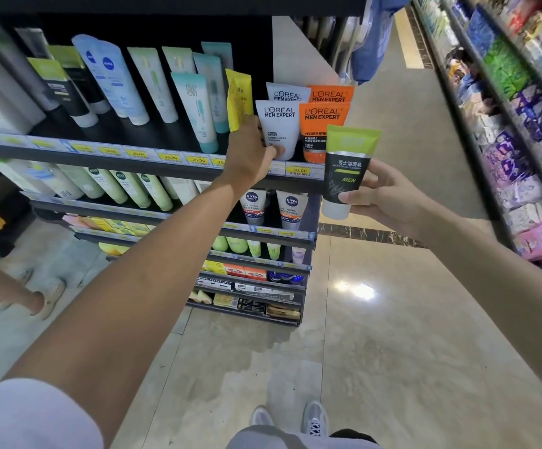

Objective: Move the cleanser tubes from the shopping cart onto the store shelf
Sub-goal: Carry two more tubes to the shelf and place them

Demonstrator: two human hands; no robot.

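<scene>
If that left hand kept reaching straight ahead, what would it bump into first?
The left hand already touches the white L'Oreal tube; pushing on, it would probably shove that into the second white tube behind, though depth is unclear.

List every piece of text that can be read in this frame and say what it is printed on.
"L'OREAL MEN EXPERT HYDRA POWER": white tube, gripped by left hand.
"L'OREAL MEN EXPERT": orange tube.
"MEN": green-and-black tube, held by right hand.
"NIVEA": blue-white tube.
"NIVEA MEN": lower-shelf tube.
"30.00": price tag.
"25.00": price tag.
Other labels and tags: too blurred.
</scene>
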